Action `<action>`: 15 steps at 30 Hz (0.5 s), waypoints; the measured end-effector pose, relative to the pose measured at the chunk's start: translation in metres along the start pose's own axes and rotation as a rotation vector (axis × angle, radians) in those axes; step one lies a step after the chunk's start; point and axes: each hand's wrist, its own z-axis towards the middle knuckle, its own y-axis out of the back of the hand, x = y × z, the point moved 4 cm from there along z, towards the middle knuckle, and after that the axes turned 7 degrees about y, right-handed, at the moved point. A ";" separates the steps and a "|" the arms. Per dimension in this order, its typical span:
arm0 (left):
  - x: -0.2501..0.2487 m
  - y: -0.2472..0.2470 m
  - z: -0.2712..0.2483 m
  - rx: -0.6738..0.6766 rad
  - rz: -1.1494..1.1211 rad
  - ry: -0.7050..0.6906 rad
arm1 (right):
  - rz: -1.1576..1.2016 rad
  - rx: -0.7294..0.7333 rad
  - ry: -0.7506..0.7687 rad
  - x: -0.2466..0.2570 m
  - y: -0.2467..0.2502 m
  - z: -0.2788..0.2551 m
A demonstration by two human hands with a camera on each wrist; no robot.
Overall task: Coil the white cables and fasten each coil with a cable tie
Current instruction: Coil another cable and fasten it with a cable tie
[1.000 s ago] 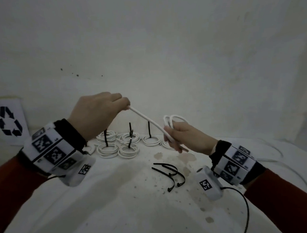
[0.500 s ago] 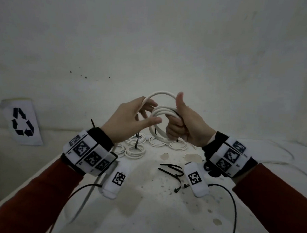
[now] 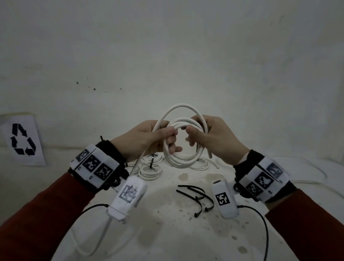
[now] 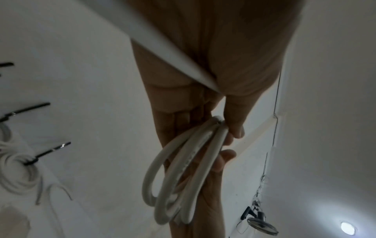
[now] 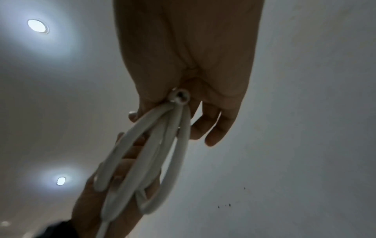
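1. We judge the step in hand to be the winding itself: our left hand (image 3: 145,139) and right hand (image 3: 213,136) hold a round white plastic-sheathed cable (image 3: 184,137) up in the air above the white cloth-covered table (image 3: 173,240), several loops already gathered.
2. Left fingers curl round the loops at 9 o'clock on the coil; right fingers and thumb close on them at 3 o'clock.
3. An unwound tail runs from the left hand down toward 7 o'clock, so the winding looks unfinished.
4. Next, we reckon, the tail must be laid on as further loops, then one hand must keep the bundle while the other fetches a tie.
5. The loose thin black plastic cable ties (image 3: 196,197) lie on the table at 6 o'clock from the coil.
6. The loops are smooth, roughly round and uneven in size, one standing higher than the rest; a cut end (image 5: 179,96) shows at the right palm.
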 end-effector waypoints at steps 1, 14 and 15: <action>0.000 -0.003 0.001 0.000 -0.041 0.007 | 0.117 0.029 -0.015 -0.001 -0.004 -0.002; -0.005 -0.018 0.013 -0.111 -0.046 0.035 | 0.700 0.146 -0.364 0.003 -0.018 -0.008; -0.005 -0.017 0.012 -0.101 -0.075 0.040 | 0.746 0.147 -0.367 0.004 -0.017 -0.008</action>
